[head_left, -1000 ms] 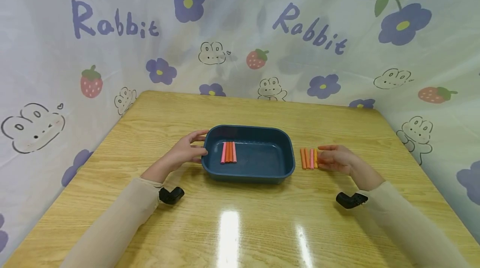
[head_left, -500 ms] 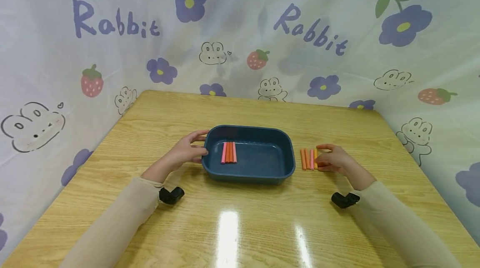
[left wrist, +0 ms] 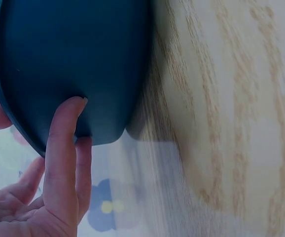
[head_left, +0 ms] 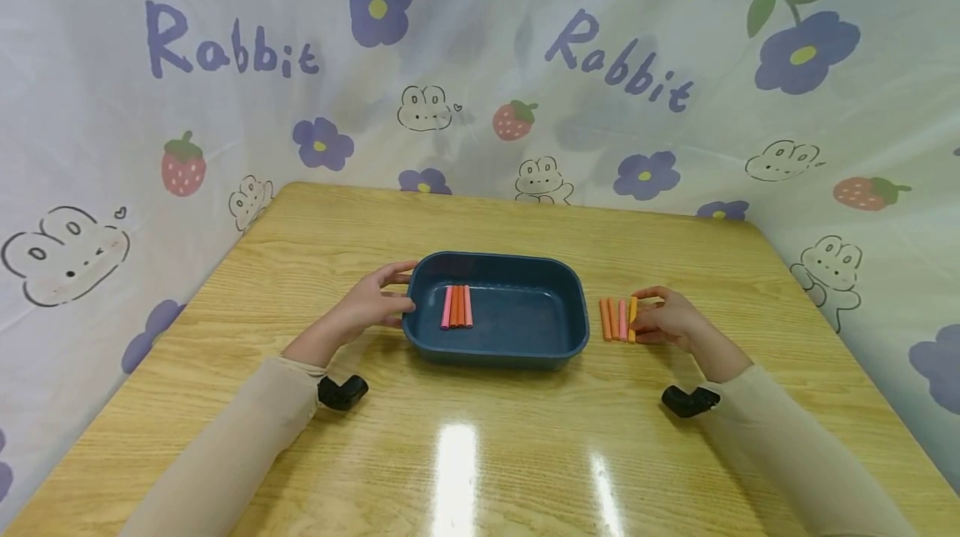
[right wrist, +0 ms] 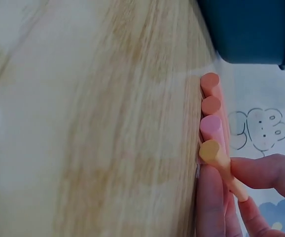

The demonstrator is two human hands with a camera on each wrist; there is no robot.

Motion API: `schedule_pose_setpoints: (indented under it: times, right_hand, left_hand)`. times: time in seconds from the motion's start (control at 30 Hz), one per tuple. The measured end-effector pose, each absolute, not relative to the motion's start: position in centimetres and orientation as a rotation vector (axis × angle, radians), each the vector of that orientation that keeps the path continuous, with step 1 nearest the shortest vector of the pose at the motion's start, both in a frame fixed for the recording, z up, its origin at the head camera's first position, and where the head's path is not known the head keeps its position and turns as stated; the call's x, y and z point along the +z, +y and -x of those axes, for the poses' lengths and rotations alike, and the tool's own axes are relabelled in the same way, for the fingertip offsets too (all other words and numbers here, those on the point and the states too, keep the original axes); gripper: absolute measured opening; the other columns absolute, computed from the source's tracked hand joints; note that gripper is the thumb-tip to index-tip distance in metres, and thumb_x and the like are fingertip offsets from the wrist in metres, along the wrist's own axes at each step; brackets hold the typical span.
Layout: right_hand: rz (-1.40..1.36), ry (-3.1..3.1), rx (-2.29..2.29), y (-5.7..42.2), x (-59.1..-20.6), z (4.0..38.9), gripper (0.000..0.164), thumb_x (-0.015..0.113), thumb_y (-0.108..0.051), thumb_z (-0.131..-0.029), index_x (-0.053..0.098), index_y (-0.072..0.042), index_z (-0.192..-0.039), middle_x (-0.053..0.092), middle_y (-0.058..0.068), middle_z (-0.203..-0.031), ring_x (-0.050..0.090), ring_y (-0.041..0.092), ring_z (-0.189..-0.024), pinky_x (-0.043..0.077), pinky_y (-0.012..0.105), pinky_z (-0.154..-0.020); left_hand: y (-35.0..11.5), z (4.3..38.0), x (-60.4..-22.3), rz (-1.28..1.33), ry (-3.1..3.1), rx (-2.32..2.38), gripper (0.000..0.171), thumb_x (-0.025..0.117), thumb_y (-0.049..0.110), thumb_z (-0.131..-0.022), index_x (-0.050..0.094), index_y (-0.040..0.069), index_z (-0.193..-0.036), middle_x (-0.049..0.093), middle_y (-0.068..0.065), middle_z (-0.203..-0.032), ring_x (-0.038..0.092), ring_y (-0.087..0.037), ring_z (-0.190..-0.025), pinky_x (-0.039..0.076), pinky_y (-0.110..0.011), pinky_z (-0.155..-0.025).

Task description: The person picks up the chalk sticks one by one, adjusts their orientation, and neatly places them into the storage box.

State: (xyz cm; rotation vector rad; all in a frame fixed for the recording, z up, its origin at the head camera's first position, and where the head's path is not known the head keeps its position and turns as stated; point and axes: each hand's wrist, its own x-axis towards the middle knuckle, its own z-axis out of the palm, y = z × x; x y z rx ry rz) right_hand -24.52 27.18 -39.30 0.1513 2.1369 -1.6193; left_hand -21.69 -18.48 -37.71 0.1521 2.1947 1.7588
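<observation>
Across the wooden table point(head_left: 525, 416), in the head view, the left hand point(head_left: 366, 301) rests with fingers spread at one end of the dark blue bin point(head_left: 517, 360), four sticks point(head_left: 454, 307) lying inside; the right hand point(head_left: 669, 324) pinches the yellow stick point(head_left: 633, 320) beside three others point(head_left: 614, 319) on the wood. From the left wrist, straightened fingers point(left wrist: 61, 153) press the bin's outer wall; too firm a push could slide it askew. From the right wrist, the yellow stick tilts between fingertips point(right wrist: 248, 171), its end just beside the pink stick point(right wrist: 212, 126); lifted low or gripped loosely, it might disturb the row or slip away
</observation>
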Motion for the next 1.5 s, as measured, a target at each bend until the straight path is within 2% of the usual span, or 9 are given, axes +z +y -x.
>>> schedule_pose_setpoints:
  times: [0.07, 0.2, 0.3, 0.63, 0.9, 1.1, 1.33, 1.5]
  right_hand:
    - [-0.164, 2.103, -1.661, 27.4, -39.4, 24.5, 0.071, 0.058, 0.006, -0.084, 0.018, 0.005, -0.142, 0.043, 0.025, -0.126, 0.062, 0.016, -0.078, 0.055, 0.034, -0.071]
    - [-0.186, 1.991, -1.772, 27.8, -39.3, 24.4, 0.068, 0.053, 0.005, -0.089, 0.012, 0.005, -0.144, 0.056, 0.014, -0.106, 0.062, 0.015, -0.078, 0.054, 0.033, -0.074]
    - [-0.208, 1.879, -1.879, 27.8, -39.0, 24.2, 0.068, 0.049, 0.003, -0.092, 0.009, 0.003, -0.146, 0.057, 0.007, -0.094, 0.062, 0.015, -0.078, 0.053, 0.031, -0.076]
    - [-0.193, 1.679, -2.061, 27.1, -38.0, 24.0, 0.074, 0.049, 0.005, -0.091, 0.001, -0.001, -0.147, 0.054, 0.008, -0.094, 0.062, 0.016, -0.081, 0.051, 0.031, -0.082]
    - [-0.203, 1.634, -2.101, 26.0, -36.8, 24.0, 0.076, 0.048, 0.005, -0.092, -0.001, -0.005, -0.149, 0.039, 0.014, -0.111, 0.06, 0.016, -0.085, 0.05, 0.03, -0.085]
    - [-0.186, 1.632, -2.104, 25.0, -36.0, 24.2, 0.074, 0.048, 0.004, -0.092, 0.001, -0.005, -0.149, 0.043, 0.013, -0.106, 0.06, 0.016, -0.082, 0.051, 0.027, -0.081]
    - [-0.144, 1.656, -2.079, 23.8, -34.9, 24.4, 0.072, 0.046, 0.005, -0.093, 0.001, -0.004, -0.149, 0.039, 0.015, -0.112, 0.06, 0.016, -0.083, 0.051, 0.025, -0.079]
    - [-0.144, 1.672, -2.077, 22.9, -34.3, 24.7, 0.07, 0.047, 0.006, -0.092, 0.007, -0.003, -0.148, 0.045, 0.012, -0.103, 0.061, 0.017, -0.079, 0.052, 0.027, -0.078]
  left_hand:
    - [-18.5, 21.7, -37.8, -0.152, 2.194, 1.759, 0.071, 0.057, 0.0, -0.085, 0.026, 0.012, -0.147, 0.031, -0.021, -0.139, 0.051, -0.039, -0.112, 0.054, -0.041, -0.074]
    - [-18.5, 21.8, -37.9, -0.152, 2.19, 1.763, 0.071, 0.057, 0.0, -0.085, 0.026, 0.012, -0.147, 0.03, -0.021, -0.139, 0.05, -0.04, -0.113, 0.054, -0.041, -0.074]
    - [-18.5, 21.8, -37.9, -0.154, 2.188, 1.764, 0.071, 0.057, 0.0, -0.085, 0.026, 0.012, -0.147, 0.03, -0.022, -0.139, 0.049, -0.04, -0.113, 0.054, -0.041, -0.074]
    - [-18.6, 21.8, -38.0, -0.146, 2.183, 1.762, 0.071, 0.057, 0.0, -0.085, 0.026, 0.013, -0.147, 0.03, -0.021, -0.139, 0.05, -0.039, -0.114, 0.054, -0.041, -0.074]
    - [-18.7, 21.8, -38.0, -0.152, 2.179, 1.768, 0.071, 0.057, 0.0, -0.085, 0.025, 0.012, -0.147, 0.03, -0.022, -0.139, 0.049, -0.04, -0.114, 0.054, -0.041, -0.074]
    - [-18.6, 21.8, -37.9, -0.149, 2.182, 1.767, 0.071, 0.057, 0.0, -0.085, 0.026, 0.013, -0.147, 0.03, -0.021, -0.139, 0.05, -0.039, -0.113, 0.054, -0.041, -0.074]
    - [-18.5, 21.7, -37.8, -0.149, 2.182, 1.765, 0.071, 0.057, 0.0, -0.085, 0.026, 0.012, -0.147, 0.03, -0.021, -0.139, 0.05, -0.039, -0.113, 0.054, -0.041, -0.074]
    - [-18.5, 21.7, -37.7, -0.157, 2.187, 1.764, 0.071, 0.057, 0.0, -0.085, 0.026, 0.012, -0.147, 0.031, -0.021, -0.139, 0.051, -0.04, -0.111, 0.054, -0.041, -0.074]
